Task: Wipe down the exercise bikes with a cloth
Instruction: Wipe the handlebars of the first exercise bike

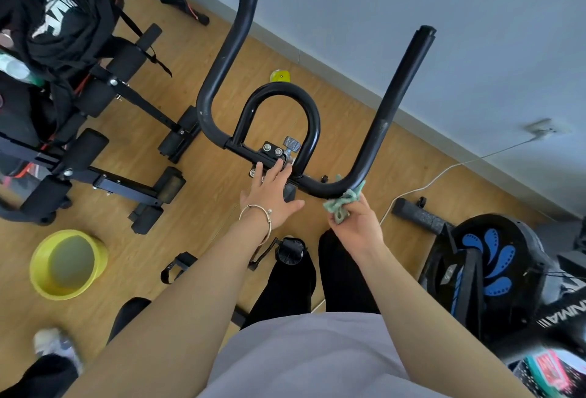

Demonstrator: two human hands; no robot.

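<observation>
Cloth (pixel 344 202) in right hand (pixel 358 226) touches handlebar (pixel 380 131); yellow basin (pixel 57 294) holds water.

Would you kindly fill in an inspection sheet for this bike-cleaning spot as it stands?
Surface: wooden floor.
Job's things: green cloth pressed on the black handlebar at its right bend; yellow basin on the floor.
Clutter: black clothing draped over a bench.
Hands: left hand open, fingers at the handlebar clamp; right hand grips the cloth.
Cables: white cable runs toward a wall socket.
Surroundings: grey wall; second bike at right.
</observation>
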